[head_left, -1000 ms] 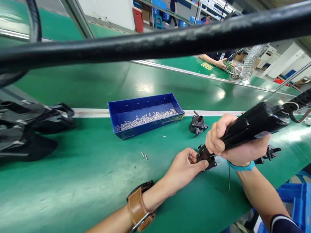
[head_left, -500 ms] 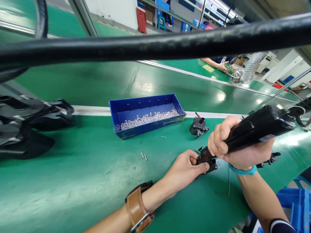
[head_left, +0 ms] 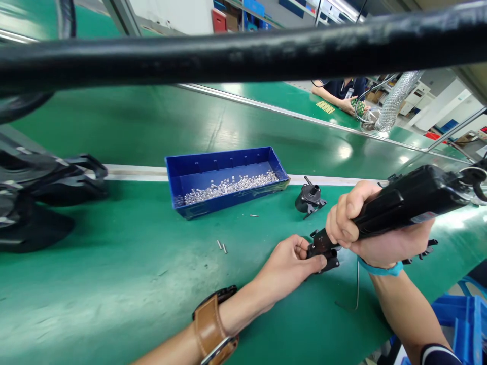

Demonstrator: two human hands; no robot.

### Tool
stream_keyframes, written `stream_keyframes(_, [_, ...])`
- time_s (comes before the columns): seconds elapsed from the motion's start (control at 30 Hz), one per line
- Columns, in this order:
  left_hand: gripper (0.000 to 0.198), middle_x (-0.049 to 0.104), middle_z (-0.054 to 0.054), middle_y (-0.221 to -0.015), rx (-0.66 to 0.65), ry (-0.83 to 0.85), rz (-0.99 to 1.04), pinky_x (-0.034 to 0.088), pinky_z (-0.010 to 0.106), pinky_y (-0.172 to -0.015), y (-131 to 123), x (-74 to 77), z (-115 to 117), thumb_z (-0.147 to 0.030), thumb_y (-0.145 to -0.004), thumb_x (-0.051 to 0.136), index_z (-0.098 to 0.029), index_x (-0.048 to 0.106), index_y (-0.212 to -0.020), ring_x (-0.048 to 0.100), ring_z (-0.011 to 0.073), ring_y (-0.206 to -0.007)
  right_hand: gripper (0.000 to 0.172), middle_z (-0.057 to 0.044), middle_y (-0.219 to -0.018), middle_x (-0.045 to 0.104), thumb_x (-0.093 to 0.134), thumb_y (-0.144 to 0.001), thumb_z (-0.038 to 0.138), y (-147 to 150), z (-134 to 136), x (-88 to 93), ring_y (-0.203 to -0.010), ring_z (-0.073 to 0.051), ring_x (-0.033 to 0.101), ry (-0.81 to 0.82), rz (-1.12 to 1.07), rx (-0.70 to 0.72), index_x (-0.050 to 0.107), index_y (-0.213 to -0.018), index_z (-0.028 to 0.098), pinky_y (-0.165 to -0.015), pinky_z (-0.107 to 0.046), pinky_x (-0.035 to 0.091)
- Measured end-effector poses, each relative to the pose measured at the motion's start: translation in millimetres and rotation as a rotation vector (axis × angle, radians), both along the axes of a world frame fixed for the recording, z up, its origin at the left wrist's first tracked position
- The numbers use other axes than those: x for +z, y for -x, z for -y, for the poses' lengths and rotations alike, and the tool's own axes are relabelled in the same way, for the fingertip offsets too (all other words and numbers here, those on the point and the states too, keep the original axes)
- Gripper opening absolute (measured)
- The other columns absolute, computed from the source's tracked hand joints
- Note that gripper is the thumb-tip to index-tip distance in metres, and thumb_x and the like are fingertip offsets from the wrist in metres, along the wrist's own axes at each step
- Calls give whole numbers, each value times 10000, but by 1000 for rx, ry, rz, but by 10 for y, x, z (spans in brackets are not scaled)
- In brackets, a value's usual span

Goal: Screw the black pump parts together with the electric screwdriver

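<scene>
My right hand [head_left: 353, 228] is wrapped round the body of a black electric screwdriver [head_left: 407, 203], which slants down to the left. The tool's nose meets a small black plastic pump housing [head_left: 330, 262] on the green bench. With thumb and fingers, my left hand [head_left: 285, 263] grips that housing from its left side. The screwdriver's tip and much of the housing are hidden by the fingers and the tool. Another black pump housing [head_left: 310, 196] stands just beyond, with a short pipe pointing up.
Left of my hands is a blue bin [head_left: 228, 182] holding many small shiny metal parts. Loose metal pins [head_left: 222, 247] lie on the bench [head_left: 144, 294]. Black moulded parts [head_left: 34, 197] sit far left. A thick black cable [head_left: 228, 58] crosses above. A co-worker's hands [head_left: 352, 105] are across the bench.
The view has shifted slightly, so the bin and pins appear a little further left. Both hands, the screwdriver and the held housing keep nearly the same position.
</scene>
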State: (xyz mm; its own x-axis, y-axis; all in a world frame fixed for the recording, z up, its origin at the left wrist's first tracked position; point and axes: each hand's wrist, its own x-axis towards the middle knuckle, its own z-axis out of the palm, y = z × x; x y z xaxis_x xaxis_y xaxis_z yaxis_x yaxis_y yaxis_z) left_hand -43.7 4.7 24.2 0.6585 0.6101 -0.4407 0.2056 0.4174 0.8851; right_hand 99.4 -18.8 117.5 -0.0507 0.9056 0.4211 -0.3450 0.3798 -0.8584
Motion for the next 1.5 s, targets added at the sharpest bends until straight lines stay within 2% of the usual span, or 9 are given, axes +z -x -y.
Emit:
stream_keyframes(0.2, [386, 455, -108, -612, 23, 28, 69, 271, 273, -557, 5, -2, 10, -414, -681, 796, -221, 476, -778, 388, 90, -567, 714, -23, -587, 573, 387, -880, 770, -13, -9, -9, -455, -157, 512, -30, -19, 27, 730, -942, 148, -417, -281, 429])
stream_keyframes(0.5, [411, 458, -98, -636, 43, 40, 76, 267, 275, -573, -3, -52, 34, -419, -693, 793, -230, 440, -786, 430, 100, -600, 712, -19, -578, 561, 381, -893, 760, -22, -25, -26, -441, -158, 509, -32, -39, 27, 724, -925, 137, -406, -282, 419])
stream_keyframes(0.7, [381, 495, -86, -663, 53, 52, 94, 266, 268, -565, 0, -35, 46, -388, -697, 789, -215, 470, -814, 409, 90, -599, 665, -13, -564, 574, 407, -893, 759, -32, -54, -20, -415, -150, 500, -12, -43, -9, 706, -876, 166, -398, -281, 422])
stream_keyframes(0.97, [389, 530, -77, -694, 78, 83, 93, 309, 250, -544, -18, -20, 43, -386, -669, 801, -200, 518, -860, 427, 83, -577, 701, -7, -539, 573, 395, -886, 792, -28, -58, -13, -385, -145, 497, -12, -16, -58, 699, -840, 161, -388, -277, 417])
stream_keyframes(1.2, [410, 554, -59, -721, 84, 89, 114, 340, 251, -558, -6, -14, 32, -400, -644, 813, -189, 549, -875, 455, 97, -611, 698, -10, -537, 580, 411, -879, 802, -23, -45, -6, -392, -150, 501, -5, -9, -51, 705, -849, 169, -392, -279, 426])
stream_keyframes(1.37, [422, 504, -69, -709, 90, 67, 112, 333, 254, -572, -20, -58, 33, -425, -642, 816, -201, 526, -851, 428, 101, -617, 712, -14, -534, 587, 362, -901, 775, 8, -60, -3, -390, -148, 502, -22, -23, -60, 715, -860, 158, -378, -273, 419])
stream_keyframes(1.5, [433, 486, -66, -723, 63, 39, 89, 335, 254, -588, -14, -55, 25, -456, -655, 811, -210, 509, -844, 436, 113, -646, 719, -19, -533, 605, 351, -917, 748, 51, -81, 17, -371, -152, 505, -4, -21, -93, 738, -939, 143, -364, -278, 418])
